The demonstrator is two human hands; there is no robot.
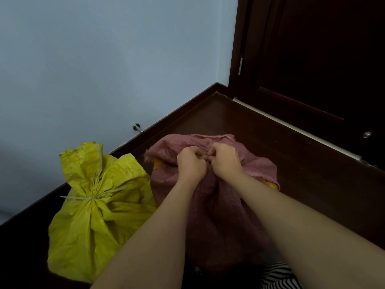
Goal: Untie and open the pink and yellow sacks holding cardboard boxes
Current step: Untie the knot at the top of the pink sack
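The dark wood floor [260, 130] runs into a corner under a pale blue wall [104, 59], with a dark door [312, 59] to the right. On it stands the pink sack [218, 205], directly in front of the person, and just beside it on the left the yellow sack [93, 215], its neck bound tight by a pale string [83, 198] and untouched. The left hand [190, 163] and right hand [224, 160] meet at the pink sack's gathered neck, fingers curled and pinching the bunched fabric. The knot itself is hidden under them. Pulling blind could jam it tighter, or tear the fraying weave.
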